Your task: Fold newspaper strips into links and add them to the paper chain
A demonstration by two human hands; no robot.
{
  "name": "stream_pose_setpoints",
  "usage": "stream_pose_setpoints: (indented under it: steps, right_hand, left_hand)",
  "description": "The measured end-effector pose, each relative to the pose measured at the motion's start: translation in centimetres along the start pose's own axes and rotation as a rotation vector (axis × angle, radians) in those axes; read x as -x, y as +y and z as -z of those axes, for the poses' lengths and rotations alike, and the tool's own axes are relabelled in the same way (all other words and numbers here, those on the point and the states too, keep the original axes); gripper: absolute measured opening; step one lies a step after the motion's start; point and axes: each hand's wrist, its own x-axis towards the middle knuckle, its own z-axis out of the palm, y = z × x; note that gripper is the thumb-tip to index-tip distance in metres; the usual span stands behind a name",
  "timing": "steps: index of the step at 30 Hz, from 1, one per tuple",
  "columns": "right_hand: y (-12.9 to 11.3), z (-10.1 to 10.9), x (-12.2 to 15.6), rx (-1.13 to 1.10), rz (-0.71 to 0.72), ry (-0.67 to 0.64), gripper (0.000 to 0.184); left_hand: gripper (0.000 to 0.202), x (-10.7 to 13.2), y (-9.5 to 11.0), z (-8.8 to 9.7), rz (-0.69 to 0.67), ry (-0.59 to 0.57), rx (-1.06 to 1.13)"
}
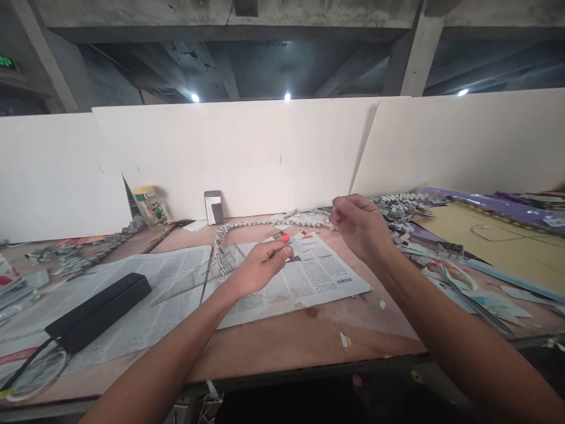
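Note:
My left hand (260, 263) is closed around a small tool with a red end (285, 237), held over a sheet of newspaper (304, 277). My right hand (359, 227) is pinched on the end of a long chain of folded paper links (247, 227) that curves across the table from the left to my fingers. A clear plastic triangle ruler (198, 277) lies on the newspaper just left of my left hand.
A black flat case (99, 309) with a cable lies at the left. A phone (214, 207) and a glue bottle (150, 206) lean on the white board wall. Piles of folded paper pieces (397, 209) and yellow and purple boards (498, 235) fill the right.

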Motion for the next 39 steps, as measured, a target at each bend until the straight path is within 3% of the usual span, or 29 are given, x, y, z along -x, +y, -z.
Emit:
stream_pose_setpoints:
  steps: [1,5,6,16,22,34,39]
  right_hand:
    - [0.0,0.1,0.0,0.055,-0.004,-0.031,0.014]
    - [0.6,-1.0,1.2,0.423,-0.105,-0.369,0.02]
    - [0.8,-1.4,1.6,0.466,-0.097,-0.391,0.024]
    - [1.5,-1.7,1.8,0.545,0.021,-0.337,0.035]
    - [1.8,-1.7,1.8,0.535,0.006,-0.342,0.035]
    - [1.9,-1.7,1.9,0.522,-0.055,-0.24,0.034]
    - [2.0,-2.0,2.3,0.506,-0.051,-0.256,0.035]
  left_hand:
    - [0.035,0.0,-0.1,-0.1,-0.004,0.009,0.022]
    - [0.034,-0.3,0.0,-0.4,-0.065,0.025,0.07]
    - [0.035,-0.3,0.1,-0.4,-0.07,0.032,0.054]
    - [0.033,-0.5,0.6,0.2,0.039,0.14,-0.037]
    - [0.023,-0.4,0.7,-0.1,0.048,0.241,-0.023]
    - [0.028,-0.1,0.9,-0.3,0.0,0.168,-0.037]
    - [0.03,-0.2,0.7,-0.3,-0.018,0.144,-0.03]
